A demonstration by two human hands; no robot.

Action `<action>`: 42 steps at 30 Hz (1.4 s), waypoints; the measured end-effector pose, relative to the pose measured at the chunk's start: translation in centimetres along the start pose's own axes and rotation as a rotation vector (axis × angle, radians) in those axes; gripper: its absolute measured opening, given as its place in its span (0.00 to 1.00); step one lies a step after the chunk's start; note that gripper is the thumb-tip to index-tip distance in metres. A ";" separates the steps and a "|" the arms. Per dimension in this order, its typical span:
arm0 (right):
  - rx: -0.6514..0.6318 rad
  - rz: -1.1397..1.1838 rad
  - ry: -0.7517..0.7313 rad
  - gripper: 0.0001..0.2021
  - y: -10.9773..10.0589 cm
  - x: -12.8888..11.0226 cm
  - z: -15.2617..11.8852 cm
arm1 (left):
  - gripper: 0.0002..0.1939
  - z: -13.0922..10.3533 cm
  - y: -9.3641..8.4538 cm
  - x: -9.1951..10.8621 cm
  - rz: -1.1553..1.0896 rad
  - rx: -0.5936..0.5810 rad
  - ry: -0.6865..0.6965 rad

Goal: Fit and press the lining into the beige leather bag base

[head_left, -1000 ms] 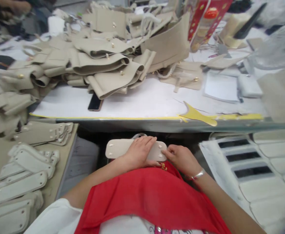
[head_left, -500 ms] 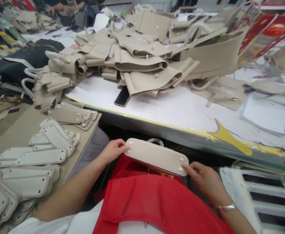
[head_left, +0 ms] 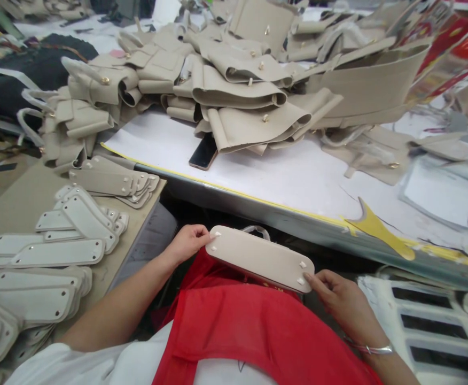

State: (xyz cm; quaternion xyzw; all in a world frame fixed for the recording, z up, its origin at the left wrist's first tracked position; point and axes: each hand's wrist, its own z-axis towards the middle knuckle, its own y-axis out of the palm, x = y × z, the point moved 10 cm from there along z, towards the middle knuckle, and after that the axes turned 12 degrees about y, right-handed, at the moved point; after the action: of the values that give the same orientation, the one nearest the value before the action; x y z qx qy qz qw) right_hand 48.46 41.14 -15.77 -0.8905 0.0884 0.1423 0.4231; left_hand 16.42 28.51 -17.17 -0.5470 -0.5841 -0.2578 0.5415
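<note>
A beige bag base panel (head_left: 260, 258), long with rounded ends and small studs near both ends, faces up above my lap. My left hand (head_left: 188, 243) pinches its left end between thumb and fingers. The right end is gripped by my right hand (head_left: 338, 294), thumb close to the studs. A pale handle loop (head_left: 257, 231) sticks out behind the panel's far edge; what lies beneath the panel is mostly hidden. The red apron (head_left: 250, 331) is just below it.
Beige bag bodies (head_left: 254, 115) lie heaped on the white-topped table (head_left: 157, 141), a phone (head_left: 204, 152) beside them. Its front edge carries a yellow curved piece (head_left: 380, 227). Stacked panels (head_left: 60, 251) cover the left board. A white slatted stool (head_left: 430, 315) stands at right.
The camera view has shifted slightly, so the table and the heap sit a little differently in frame. Both hands keep their hold on the panel, which looks almost unmoved.
</note>
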 end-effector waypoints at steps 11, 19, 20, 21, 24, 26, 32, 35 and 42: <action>-0.054 0.090 0.028 0.22 0.4 0.0 -0.1 | 0.16 -0.2 -0.5 -0.7 -0.120 0.110 0.096; -0.034 0.034 0.025 0.23 0.4 -0.4 -0.1 | 0.19 0.3 -0.9 -0.4 0.118 0.083 0.140; -0.032 0.023 0.024 0.23 0.3 -0.5 -0.1 | 0.19 0.4 -1.0 -0.3 0.136 0.082 0.146; -0.030 0.005 0.023 0.23 0.3 -0.6 -0.1 | 0.19 0.5 -1.0 -0.2 0.149 0.079 0.153; -0.017 -0.117 0.015 0.23 -0.3 -0.7 -0.1 | 0.19 0.6 -1.0 -0.1 0.190 0.068 0.169; 0.057 -0.255 -0.007 0.23 -1.2 -1.4 -0.1 | 0.19 0.7 -1.1 0.0 0.220 0.061 0.174; 0.414 -0.316 -0.609 0.21 -1.0 -14.1 -4.4 | 0.19 0.6 -1.3 -0.1 0.227 0.057 0.186; 0.307 -0.324 -0.901 0.34 4.3 -20.7 -6.6 | 0.19 0.6 -1.3 -0.1 0.223 0.063 0.203; 0.297 -0.333 -0.789 0.33 9.5 -23.5 -3.6 | 0.17 0.8 -1.4 -0.3 0.151 0.066 0.203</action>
State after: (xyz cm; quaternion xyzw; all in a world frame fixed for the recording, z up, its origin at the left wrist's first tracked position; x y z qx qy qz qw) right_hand 24.24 33.29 -12.81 -0.6998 -0.2043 0.3865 0.5649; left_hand 14.77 28.68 -17.26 -0.5425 -0.4914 -0.2510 0.6334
